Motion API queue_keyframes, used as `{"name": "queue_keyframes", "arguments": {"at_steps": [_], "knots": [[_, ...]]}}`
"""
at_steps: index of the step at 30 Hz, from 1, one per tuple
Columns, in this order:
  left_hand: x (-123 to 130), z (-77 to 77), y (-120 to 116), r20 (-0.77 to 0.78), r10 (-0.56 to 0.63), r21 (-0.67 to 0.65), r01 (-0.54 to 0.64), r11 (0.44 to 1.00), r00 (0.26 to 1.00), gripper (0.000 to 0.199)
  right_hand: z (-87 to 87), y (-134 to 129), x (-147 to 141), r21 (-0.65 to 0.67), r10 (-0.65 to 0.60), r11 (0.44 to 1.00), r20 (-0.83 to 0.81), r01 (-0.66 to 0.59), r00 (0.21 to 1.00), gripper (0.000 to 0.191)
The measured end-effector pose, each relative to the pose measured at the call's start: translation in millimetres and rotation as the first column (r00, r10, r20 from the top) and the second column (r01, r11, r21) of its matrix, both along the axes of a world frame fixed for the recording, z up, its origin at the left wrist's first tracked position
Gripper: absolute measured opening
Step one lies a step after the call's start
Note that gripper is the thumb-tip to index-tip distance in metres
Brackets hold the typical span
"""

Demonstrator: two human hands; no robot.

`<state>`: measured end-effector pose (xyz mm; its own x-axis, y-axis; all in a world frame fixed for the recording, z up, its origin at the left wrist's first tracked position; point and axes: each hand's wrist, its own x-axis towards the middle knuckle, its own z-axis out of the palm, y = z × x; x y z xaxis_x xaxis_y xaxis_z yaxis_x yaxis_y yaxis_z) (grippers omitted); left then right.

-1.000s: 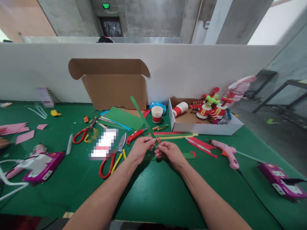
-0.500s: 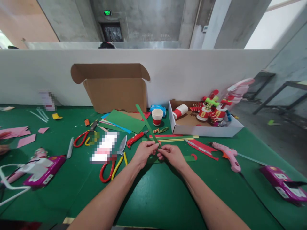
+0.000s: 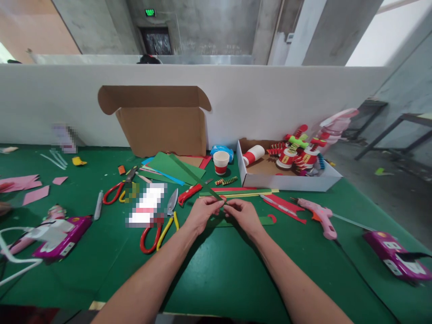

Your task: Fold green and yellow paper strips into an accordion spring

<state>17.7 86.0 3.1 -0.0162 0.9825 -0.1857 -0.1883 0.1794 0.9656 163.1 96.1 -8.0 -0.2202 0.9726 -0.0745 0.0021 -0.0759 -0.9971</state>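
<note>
A long green paper strip (image 3: pixel 199 180) is pinched between my left hand (image 3: pixel 205 213) and my right hand (image 3: pixel 243 217), just above the table. Its free end slants up and left over the green paper sheets. Both hands are closed, their fingertips nearly meeting on the strip's near end, which they partly hide. Under and beside the hands lies another green strip (image 3: pixel 266 220) with a red rounded tip. Just beyond them are red, green and yellow strips (image 3: pixel 249 193). A red-handled utility knife (image 3: pixel 190 195) rests left of the fingers.
Scissors (image 3: pixel 150 236) lie left of my forearm. A paper cup (image 3: pixel 221 163) stands behind my hands. At right are an open box (image 3: pixel 286 183) holding decorated cups, a pink glue gun (image 3: pixel 320 216) and a purple power block (image 3: pixel 398 256). Another person's hand (image 3: pixel 4 208) shows at far left.
The strip's free end has swung left and its slant is shallower. Both hands keep their pinch in nearly the same place. The view has shifted slightly.
</note>
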Motion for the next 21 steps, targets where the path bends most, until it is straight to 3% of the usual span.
{"name": "queue_keyframes", "arguments": {"at_steps": [3, 7, 16, 21], "knots": [[-3.8, -1.0, 0.8, -0.061, -0.044, 0.024, 0.045, 0.999, 0.997, 0.034, 0.4, -0.4, 0.3, -0.015, -0.003, 1.000, -0.036, 0.002, 0.999, 0.026], [-3.7, -1.1, 0.9, -0.115, -0.006, 0.050, 0.012, 0.999, 0.993, 0.031, 2.0, -1.2, 0.2, -0.015, 0.001, 1.000, -0.032, -0.001, 0.999, 0.025], [-2.2, -1.9, 1.7, -0.052, 0.118, 0.016, -0.117, 0.993, 0.992, 0.034, 5.8, -0.3, 2.7, 0.030, 0.019, 0.999, 0.109, -0.022, 0.994, 0.021], [-9.7, -3.2, 6.4, 0.054, 0.174, -0.037, -0.173, 0.984, 0.983, 0.039, 5.1, 0.9, 3.4, 0.002, -0.048, 0.999, 0.031, 0.048, 0.998, 0.028]]}}
